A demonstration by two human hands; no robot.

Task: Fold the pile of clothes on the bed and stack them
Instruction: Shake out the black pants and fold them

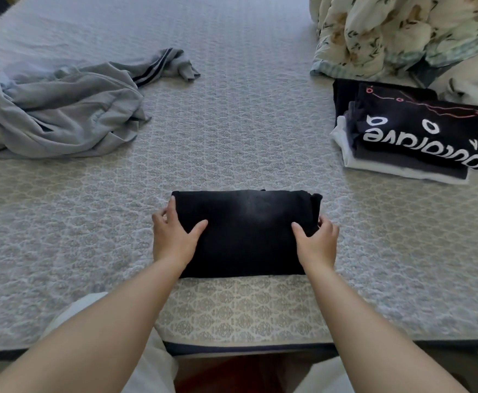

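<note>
Wide quilted bed (232, 123), mostly bare cover between the things, near edge just below the forearms. Rumpled floral duvet (402, 32) far right. Unfolded grey garment (62, 109) heaped far left, well apart. Folded stack (410, 137) at right, printed black shirt on top, just short of the duvet. Folded black garment (246, 231) front and centre — folding apparently done, stacking next. Left hand (172, 236) and right hand (315, 239) each with grip curled round a short end, thumb on top. Next likely: lift level, carry right across open cover — sagging middle the risk.
</note>
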